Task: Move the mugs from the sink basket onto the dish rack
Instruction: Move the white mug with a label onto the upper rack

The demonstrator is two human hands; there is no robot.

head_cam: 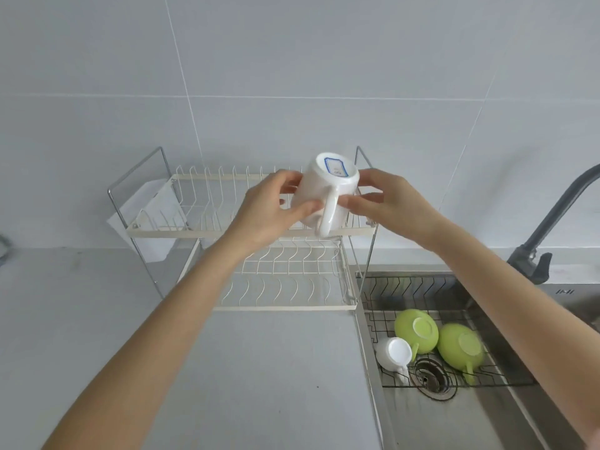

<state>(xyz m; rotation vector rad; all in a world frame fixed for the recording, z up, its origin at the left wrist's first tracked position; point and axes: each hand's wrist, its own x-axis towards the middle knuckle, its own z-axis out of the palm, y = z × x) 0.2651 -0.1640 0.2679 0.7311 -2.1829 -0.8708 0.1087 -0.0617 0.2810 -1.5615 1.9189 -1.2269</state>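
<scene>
Two bare forearms reach into view from the lower corners, with no sleeve showing on either. The left hand (271, 211) and right hand (394, 203) carry no ring, watch or glove. Their fingernails are short and unpainted.

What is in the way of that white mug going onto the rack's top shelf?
Nothing visible. Both hands hold the white mug upside down just over the top shelf, whose wires look bare.
</scene>
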